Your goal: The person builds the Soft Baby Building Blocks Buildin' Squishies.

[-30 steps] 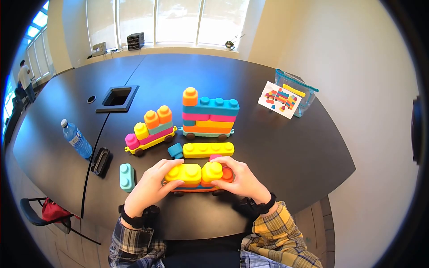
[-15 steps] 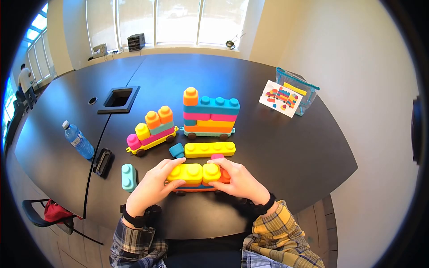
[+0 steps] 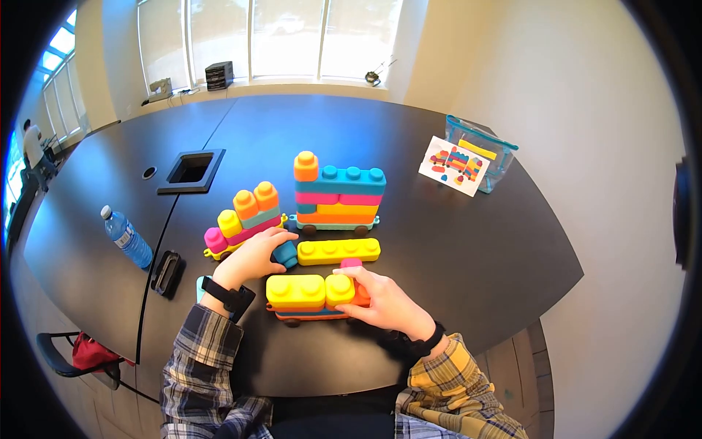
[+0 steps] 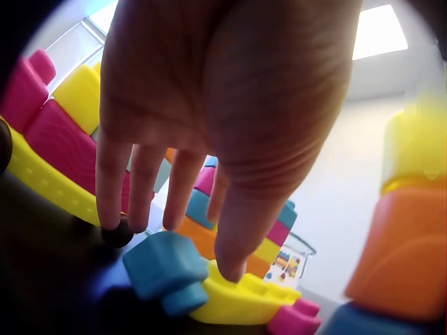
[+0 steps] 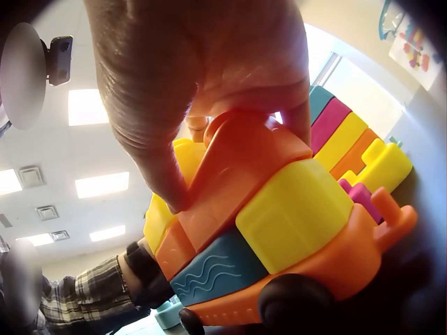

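Note:
My left hand (image 3: pixel 251 261) reaches over a small blue block (image 3: pixel 287 255) that lies tipped on its side. Its fingers are extended, with the thumb apart from them above the block (image 4: pixel 166 264) in the left wrist view. My right hand (image 3: pixel 393 300) pinches a small yellow block (image 3: pixel 339 287) on top of a wheeled block wagon (image 3: pixel 311 315). Beside that block sits a wider yellow block (image 3: pixel 295 291). An orange block (image 5: pixel 230 174) and a lower yellow block (image 5: pixel 297 216) show on the wagon's end in the right wrist view.
A long yellow block (image 3: pixel 338 252) and a pink block (image 3: pixel 352 263) lie behind the wagon. Farther back stand a tall block wagon (image 3: pixel 340 197) and a stepped one (image 3: pixel 247 216). A bottle (image 3: pixel 127 238), a black case (image 3: pixel 167 274) and a picture card (image 3: pixel 453 167) are around.
My left hand has let go of the wagon's yellow blocks and moved up and left to the small blue block. The right hand has stayed on the small yellow block.

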A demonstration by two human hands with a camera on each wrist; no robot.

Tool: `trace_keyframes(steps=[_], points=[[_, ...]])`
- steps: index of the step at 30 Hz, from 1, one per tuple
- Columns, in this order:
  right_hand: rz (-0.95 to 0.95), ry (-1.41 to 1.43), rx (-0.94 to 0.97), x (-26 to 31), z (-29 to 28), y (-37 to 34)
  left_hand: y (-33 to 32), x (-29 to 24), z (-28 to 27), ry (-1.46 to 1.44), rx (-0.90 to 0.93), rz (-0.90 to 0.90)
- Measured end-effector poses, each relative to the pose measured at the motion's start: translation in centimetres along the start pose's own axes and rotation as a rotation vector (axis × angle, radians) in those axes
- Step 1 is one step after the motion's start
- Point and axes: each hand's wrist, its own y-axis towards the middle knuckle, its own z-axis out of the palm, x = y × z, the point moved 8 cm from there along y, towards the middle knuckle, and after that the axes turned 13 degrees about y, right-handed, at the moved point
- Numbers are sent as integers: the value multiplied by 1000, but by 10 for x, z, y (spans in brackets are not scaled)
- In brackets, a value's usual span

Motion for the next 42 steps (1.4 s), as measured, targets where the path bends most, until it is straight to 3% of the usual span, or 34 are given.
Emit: trace_keyframes(steps=[3,6,10,15,17,19,22,25,29,31,33,35,42], points=[[8,8,4,1,0,0,5,1,9,52,23,42],[3,-1,3,1,0,-1,4,13,19,20,125,-55],[-4,-19,17,-2,1,-1,-3,17,-2,-66,-20,-108],[-85,-122,106,9,-4,9,-18,-20,-73,-153,-171,-240],[-121,33,-56,23,-19,17,-20,-38,-80,-197,-239,-173],[-126,36,-63,35,-21,27,-18,-62,-77,-384,-219,-83],[-211,103,-162,54,-25,36,-19,-93,-76,-340,-137,-49],[-304,37,-140,55,-22,39,-18,-105,-71,-359,-91,-13],[-223,84,-145,51,-21,36,-22,-103,-66,-399,-129,-1],[-290,95,-294,55,-36,29,-30,-101,-66,-392,-167,29],[-249,230,-367,40,-51,17,-47,-101,-72,-200,-258,18],[-193,397,-364,17,-61,4,-59,-98,-66,-165,-231,4],[-104,197,-226,-8,-52,-21,-76,-88,-41,-255,-203,-42]])
